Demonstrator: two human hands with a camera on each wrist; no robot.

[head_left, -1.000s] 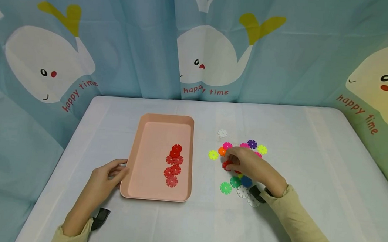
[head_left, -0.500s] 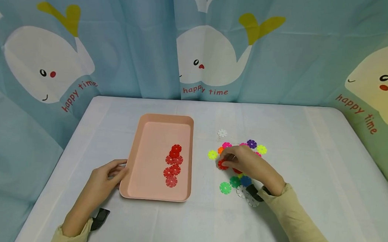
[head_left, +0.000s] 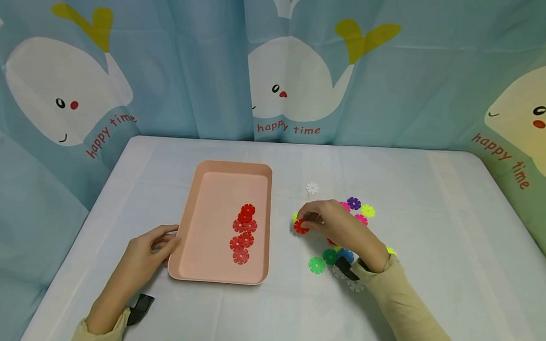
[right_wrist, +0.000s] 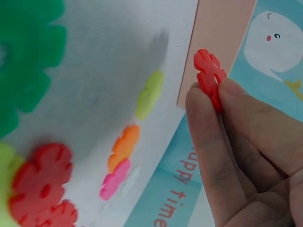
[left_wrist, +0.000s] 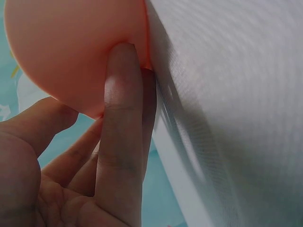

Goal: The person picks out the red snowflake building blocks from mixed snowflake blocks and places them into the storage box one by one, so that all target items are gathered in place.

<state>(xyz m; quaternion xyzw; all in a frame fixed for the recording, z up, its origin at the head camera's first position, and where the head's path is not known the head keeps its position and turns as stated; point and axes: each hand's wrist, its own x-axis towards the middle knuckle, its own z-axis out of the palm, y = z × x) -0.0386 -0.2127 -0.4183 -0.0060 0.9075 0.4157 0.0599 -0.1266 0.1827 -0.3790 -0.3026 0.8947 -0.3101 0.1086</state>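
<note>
My right hand (head_left: 335,224) pinches a red snowflake-shaped plastic disc (right_wrist: 210,78) between thumb and finger, above the table and right of the tray. In the right wrist view the disc stands on edge at the fingertips. My left hand (head_left: 146,251) holds the near left edge of the pink tray (head_left: 201,268), thumb at the rim and a finger against the outer wall (left_wrist: 71,52). Several red discs (head_left: 245,239) lie overlapping in the tray's right half. Part of the loose pile is hidden under my right hand and forearm.
Right of the tray lie loose discs: green (head_left: 316,265), blue (head_left: 346,255), purple (head_left: 354,203), yellow (head_left: 368,211), pink (head_left: 361,219) and white (head_left: 312,188). More red discs (right_wrist: 45,184) show in the right wrist view. A whale-print curtain (head_left: 189,82) hangs behind the table.
My right hand has moved left and slightly up from the pile, carrying the red disc towards the tray. My left hand and the tray have stayed put.
</note>
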